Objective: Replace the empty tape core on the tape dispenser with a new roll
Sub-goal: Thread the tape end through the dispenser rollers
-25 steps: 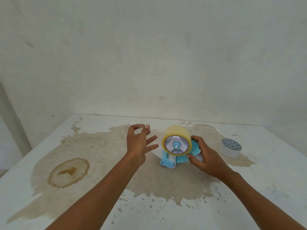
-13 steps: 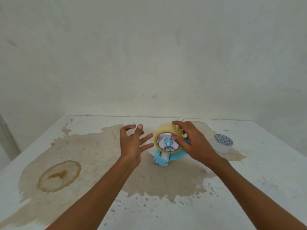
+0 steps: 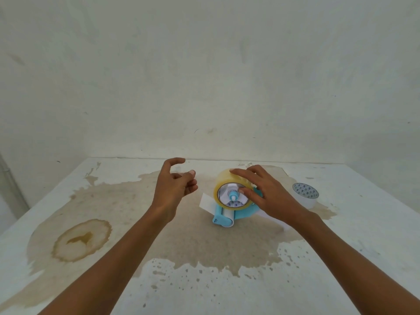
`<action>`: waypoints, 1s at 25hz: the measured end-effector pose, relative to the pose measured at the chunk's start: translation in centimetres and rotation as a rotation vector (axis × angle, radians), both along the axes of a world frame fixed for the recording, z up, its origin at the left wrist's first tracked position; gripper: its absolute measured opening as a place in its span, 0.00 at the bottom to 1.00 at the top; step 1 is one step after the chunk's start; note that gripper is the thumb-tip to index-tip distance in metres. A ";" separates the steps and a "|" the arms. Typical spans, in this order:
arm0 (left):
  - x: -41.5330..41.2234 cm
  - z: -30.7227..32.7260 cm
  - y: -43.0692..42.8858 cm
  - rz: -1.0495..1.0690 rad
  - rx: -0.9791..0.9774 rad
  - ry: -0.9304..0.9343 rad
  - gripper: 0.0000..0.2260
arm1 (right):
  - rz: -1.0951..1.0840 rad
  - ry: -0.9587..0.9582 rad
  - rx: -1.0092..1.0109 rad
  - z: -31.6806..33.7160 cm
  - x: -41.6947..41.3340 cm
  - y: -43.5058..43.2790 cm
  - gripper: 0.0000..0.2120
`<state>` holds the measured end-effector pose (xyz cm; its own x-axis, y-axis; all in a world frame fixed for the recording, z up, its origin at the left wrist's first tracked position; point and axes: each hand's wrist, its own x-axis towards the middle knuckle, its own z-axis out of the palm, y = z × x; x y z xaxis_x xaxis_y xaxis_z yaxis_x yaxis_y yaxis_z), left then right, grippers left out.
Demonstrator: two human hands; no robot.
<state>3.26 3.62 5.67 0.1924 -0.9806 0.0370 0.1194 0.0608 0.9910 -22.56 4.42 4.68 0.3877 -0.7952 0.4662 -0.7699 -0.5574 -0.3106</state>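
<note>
A yellowish clear tape roll (image 3: 223, 180) sits on the hub of a blue and white tape dispenser (image 3: 223, 217) lying on the stained table (image 3: 204, 242). My right hand (image 3: 266, 196) grips the roll, fingers over its top rim and thumb on its inner face beside the blue hub. My left hand (image 3: 175, 189) hovers just left of the dispenser, fingers loosely curled, holding nothing. A white strip (image 3: 208, 202) juts from the dispenser's left side. The empty white core (image 3: 305, 197) with a patterned inside stands to the right.
A brown ring stain (image 3: 81, 239) marks the table's left part. Plain walls close the table's back and sides, and a grey pipe (image 3: 11, 185) runs down at the far left.
My right hand left the dispenser's body and now grips the tape roll from above. My left hand rose a little and curled its fingers.
</note>
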 end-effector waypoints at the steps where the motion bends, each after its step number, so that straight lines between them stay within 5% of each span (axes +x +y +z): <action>1: 0.1 0.1 0.0 -0.012 -0.025 -0.091 0.11 | 0.004 -0.002 0.003 0.0 -0.1 0.0 0.21; 7: 1.8 0.8 -0.3 -0.125 -0.017 -0.563 0.12 | 0.002 0.000 0.019 0.1 -0.3 -0.3 0.21; 14: 2.6 1.5 -1.5 -0.357 0.212 -0.118 0.09 | 0.003 -0.009 0.026 0.2 -0.2 0.0 0.21; 22: 2.4 2.9 -2.1 -0.424 0.395 -0.073 0.15 | 0.002 0.005 0.049 0.5 0.0 0.1 0.21; 25: 1.4 3.2 -2.3 -0.503 0.405 -0.361 0.23 | -0.017 -0.098 0.103 0.3 -0.1 0.0 0.24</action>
